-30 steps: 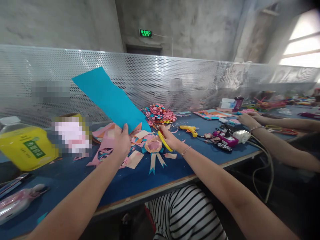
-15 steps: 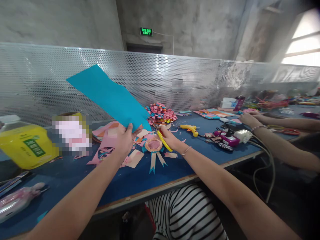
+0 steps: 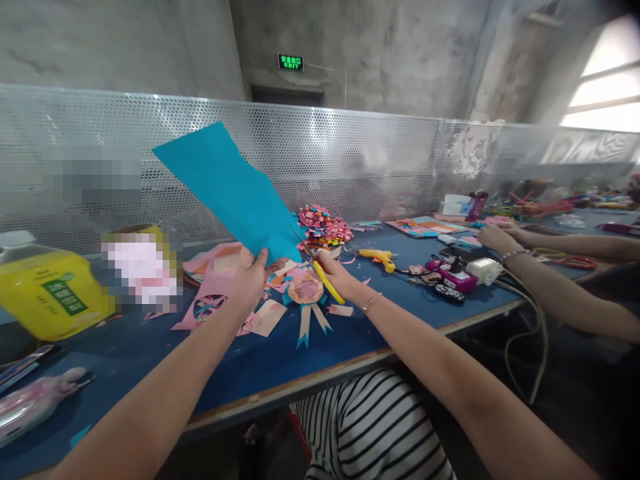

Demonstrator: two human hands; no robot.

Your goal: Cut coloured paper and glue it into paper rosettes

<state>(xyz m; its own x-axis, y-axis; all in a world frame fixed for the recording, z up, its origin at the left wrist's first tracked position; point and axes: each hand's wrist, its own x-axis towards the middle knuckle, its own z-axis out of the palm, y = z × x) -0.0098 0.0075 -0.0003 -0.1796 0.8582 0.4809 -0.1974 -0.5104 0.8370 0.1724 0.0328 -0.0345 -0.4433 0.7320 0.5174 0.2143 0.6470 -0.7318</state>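
Note:
My left hand [image 3: 253,272] pinches the lower end of a large blue sheet of paper [image 3: 227,190], which slants up and to the left above the table. In my right hand [image 3: 337,273] is a pair of scissors with yellow handles [image 3: 327,281]. The scissors' blades point up and left, at the sheet's lower right edge. Below both hands lies a paper rosette [image 3: 306,289] with a peach and pink round centre and two ribbon tails. Paper scraps [image 3: 270,317] in pink and cream are scattered around it.
Behind the scissors sits a pile of pink paper pieces [image 3: 325,227]. A yellow glue gun [image 3: 380,257] and a white power strip [image 3: 485,270] lie to the right, near another person's hands [image 3: 500,239]. A yellow-labelled bottle [image 3: 55,290] stands left. A perforated metal screen [image 3: 390,160] runs behind.
The blue sheet has swung slightly right and more upright. The scissors' blades now show apart from its edge. Both hands keep their hold.

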